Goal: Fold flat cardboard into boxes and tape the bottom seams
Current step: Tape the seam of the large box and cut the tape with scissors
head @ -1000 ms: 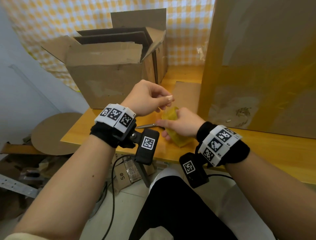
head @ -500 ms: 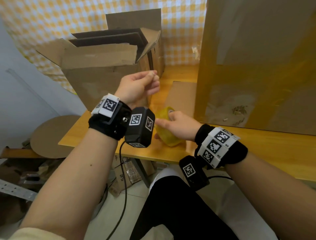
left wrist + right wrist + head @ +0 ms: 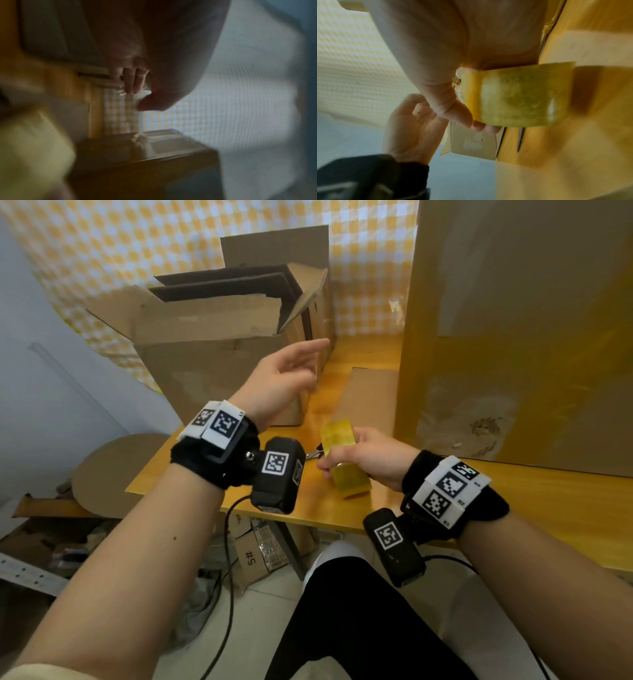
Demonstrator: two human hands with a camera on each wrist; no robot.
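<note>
A big tall cardboard box [image 3: 520, 337] stands on the yellow table [image 3: 548, 501], at the right. An open box [image 3: 212, 364] sits at the back left. The left hand [image 3: 281, 385] is up in the air, fingers loose, holding nothing. The right hand [image 3: 370, 457] grips the yellow tape roll [image 3: 339, 436] just above the table.

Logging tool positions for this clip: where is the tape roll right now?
In the head view the tape roll sits low-centre, gripped by the right hand just above the table's near edge, with scissors lying just left of it.
</note>
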